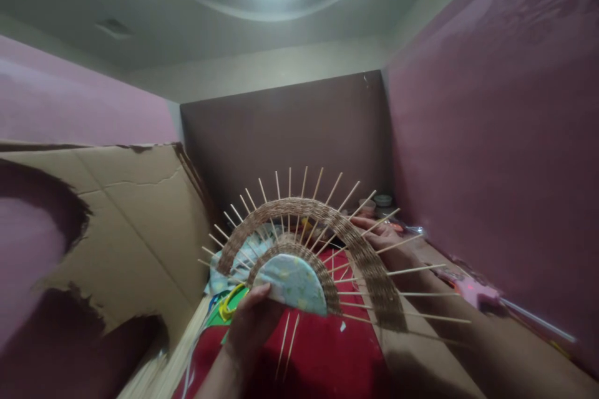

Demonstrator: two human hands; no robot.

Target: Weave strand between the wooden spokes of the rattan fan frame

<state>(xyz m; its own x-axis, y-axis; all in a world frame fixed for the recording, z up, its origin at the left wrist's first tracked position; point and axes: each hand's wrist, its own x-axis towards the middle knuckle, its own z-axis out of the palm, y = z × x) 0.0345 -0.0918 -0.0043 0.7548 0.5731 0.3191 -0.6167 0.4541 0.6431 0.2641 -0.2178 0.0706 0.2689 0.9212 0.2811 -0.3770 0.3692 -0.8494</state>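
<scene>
A half-round woven fan (299,206) stands up in front of me, with thin wooden sticks radiating from it through two brown woven bands. Its centre is a pale blue patterned cloth half-circle (294,283). My left hand (255,318) grips the lower left of that cloth part, thumb on the front and fingers hidden behind. At the upper right of the outer band, my right hand (381,237) has its fingers together against the band's edge, among the sticks and partly covered by them. Any strand between those fingers is too small to make out.
Red cloth (327,355) lies below, with two loose sticks (287,346) on it. A yellow ring-shaped handle (228,304) is at left, by torn cardboard (135,224). A pink glue gun (482,293) and small bowls (382,201) sit along the right wall.
</scene>
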